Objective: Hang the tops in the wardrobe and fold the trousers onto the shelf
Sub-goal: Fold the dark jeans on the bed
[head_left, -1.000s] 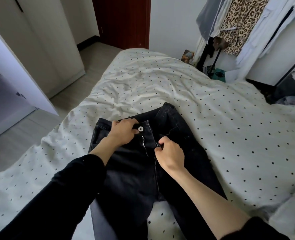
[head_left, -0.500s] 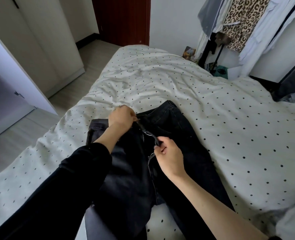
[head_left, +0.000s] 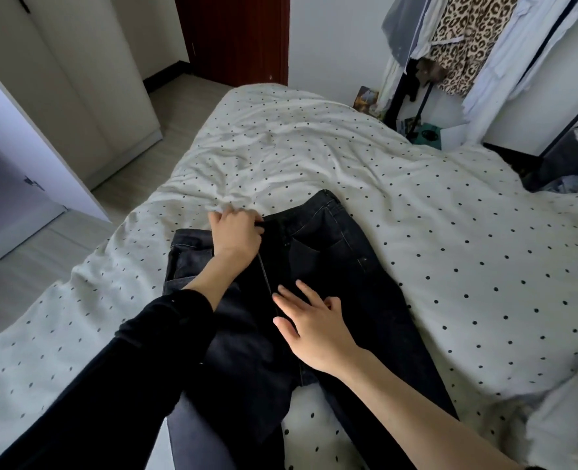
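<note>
a single wide-angle view from the person's head, looking forward and steeply down along both forearms onto the bed (head_left: 433,232). the black trousers (head_left: 331,252) lie close below, near the frame's centre, with the left hand (head_left: 235,234) and right hand (head_left: 314,325) in near range. further off, the wardrobe doors (head_left: 87,96) stand at upper left and hanging clothes (head_left: 467,45) at upper right. straight lines bow toward the edges.
</note>
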